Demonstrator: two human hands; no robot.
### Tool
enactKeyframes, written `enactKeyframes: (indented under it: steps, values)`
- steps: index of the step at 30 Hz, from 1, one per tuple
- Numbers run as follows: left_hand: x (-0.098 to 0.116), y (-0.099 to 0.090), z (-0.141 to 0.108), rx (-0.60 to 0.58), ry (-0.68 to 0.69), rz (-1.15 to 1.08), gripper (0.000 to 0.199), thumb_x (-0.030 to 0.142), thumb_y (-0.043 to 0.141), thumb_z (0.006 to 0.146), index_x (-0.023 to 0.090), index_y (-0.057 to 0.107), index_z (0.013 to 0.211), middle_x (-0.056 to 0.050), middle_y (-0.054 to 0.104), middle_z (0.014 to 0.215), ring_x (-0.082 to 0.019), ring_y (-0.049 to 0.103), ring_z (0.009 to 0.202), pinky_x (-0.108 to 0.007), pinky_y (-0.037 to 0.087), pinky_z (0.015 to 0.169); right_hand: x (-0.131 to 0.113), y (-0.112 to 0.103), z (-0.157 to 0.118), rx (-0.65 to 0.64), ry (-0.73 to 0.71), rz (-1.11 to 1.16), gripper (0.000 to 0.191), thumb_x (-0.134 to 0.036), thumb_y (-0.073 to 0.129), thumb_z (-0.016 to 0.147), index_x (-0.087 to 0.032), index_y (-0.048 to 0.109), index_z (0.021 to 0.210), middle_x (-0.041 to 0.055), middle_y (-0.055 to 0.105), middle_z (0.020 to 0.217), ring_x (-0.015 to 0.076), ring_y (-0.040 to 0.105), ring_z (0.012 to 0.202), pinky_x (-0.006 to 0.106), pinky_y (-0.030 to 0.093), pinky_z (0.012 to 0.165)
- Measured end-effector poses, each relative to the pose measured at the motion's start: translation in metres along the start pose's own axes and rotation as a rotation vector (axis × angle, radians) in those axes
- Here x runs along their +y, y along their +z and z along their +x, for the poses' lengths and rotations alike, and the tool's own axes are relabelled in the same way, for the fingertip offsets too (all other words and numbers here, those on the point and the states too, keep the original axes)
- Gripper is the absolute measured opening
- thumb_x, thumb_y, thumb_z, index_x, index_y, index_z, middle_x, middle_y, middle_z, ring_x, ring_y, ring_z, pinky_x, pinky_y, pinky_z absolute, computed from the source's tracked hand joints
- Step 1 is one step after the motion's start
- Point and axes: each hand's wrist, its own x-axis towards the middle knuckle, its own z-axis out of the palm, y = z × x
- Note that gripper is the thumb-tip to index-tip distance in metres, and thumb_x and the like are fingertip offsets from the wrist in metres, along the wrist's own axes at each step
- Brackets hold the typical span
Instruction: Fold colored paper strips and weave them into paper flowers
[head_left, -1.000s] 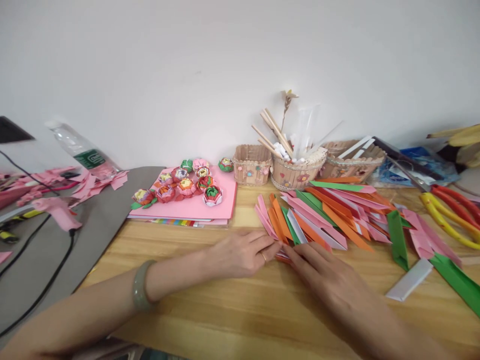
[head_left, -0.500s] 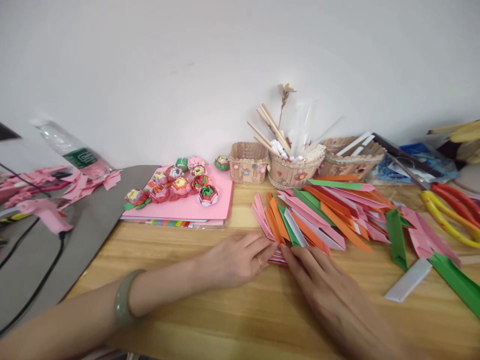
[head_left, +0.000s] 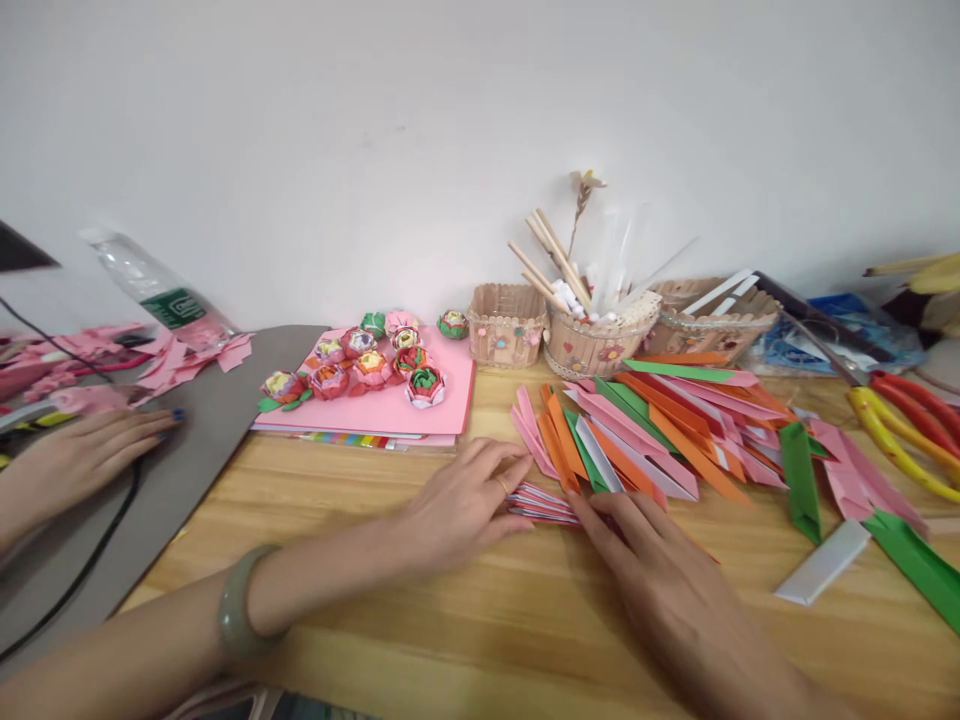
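Note:
A stack of folded pink and white paper strips (head_left: 544, 505) lies on the wooden table between my hands. My left hand (head_left: 465, 500), wearing a ring, has thumb and fingers closed about the stack's left end. At its right end, the fingertips of my right hand (head_left: 649, 565) press together on the paper; the right thumb is hidden. Just behind the stack, folded orange strips (head_left: 559, 435) and pink strips (head_left: 532, 435) lie at the left edge of a spread of loose folded strips (head_left: 675, 410) in pink, orange, green and white.
Paper flowers (head_left: 373, 368) rest on pink sheets (head_left: 345, 422). Craft-stick baskets (head_left: 508, 335) line the wall, one holding wooden sticks. Scissors (head_left: 892, 430) lie at right. Another person's hand (head_left: 90, 455) is over the grey mat (head_left: 187, 480) at left, near a tilted plastic bottle (head_left: 161, 290).
My left hand has shifted left along the stack, showing more of the paper between my hands. My right hand stays at the right end. Another person's hand has come in over the glue gun.

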Motion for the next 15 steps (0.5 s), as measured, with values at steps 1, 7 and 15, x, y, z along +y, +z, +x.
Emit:
enactKeyframes:
  steps: [1,7,15]
  values:
    - [0.001,-0.001,-0.001,-0.012,-0.017,0.000,0.054,0.037,0.054,0.080,0.011,0.041,0.126,-0.014,0.049,0.120,-0.023,0.041,0.112,-0.040,0.041,0.094,-0.001,0.000,0.000,0.011,0.000,-0.007,0.047,0.001,0.032,0.077,-0.005,0.044,0.122,0.0146,0.056,0.095,0.0235,0.053,0.087,0.041,0.054,0.069]
    - [0.006,0.004,-0.002,0.112,-0.092,-0.130,0.021,0.026,0.055,0.080,0.016,0.062,0.098,-0.006,0.061,0.106,-0.018,0.049,0.100,-0.035,0.044,0.089,-0.005,-0.003,0.004,0.054,0.016,-0.113,0.043,0.002,0.033,0.075,-0.006,0.052,0.112,0.0141,0.059,0.090,0.0250,0.055,0.082,0.042,0.054,0.065]
    - [0.012,0.011,-0.003,0.240,-0.237,-0.267,0.019,0.022,0.063,0.075,0.018,0.061,0.094,-0.004,0.066,0.089,-0.018,0.055,0.087,-0.034,0.048,0.078,-0.009,-0.001,0.005,0.021,0.083,-0.187,0.047,0.001,0.034,0.075,-0.006,0.046,0.120,0.0116,0.056,0.085,0.0238,0.055,0.077,0.040,0.053,0.061]
